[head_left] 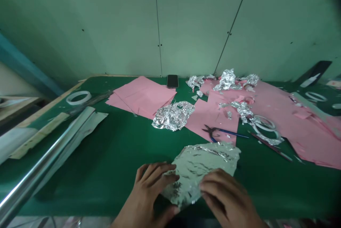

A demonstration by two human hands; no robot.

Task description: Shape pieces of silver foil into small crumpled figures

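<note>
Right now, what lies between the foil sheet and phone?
From the foil sheet to the phone, the head view shows a crumpled foil ball and pink paper.

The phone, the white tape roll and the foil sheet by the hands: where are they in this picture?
Phone [172,81]: head view, middle of its dark flat face.
White tape roll [78,102]: head view, lower band of the ring.
Foil sheet [198,165]: head view, crinkled middle of the sheet.

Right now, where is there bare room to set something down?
Bare green mat lies between the metal roll and crumpled foil, and right of the foil sheet under the left hand and right hand. Far right is crowded: pink paper, foil scraps, tape rolls.
</note>
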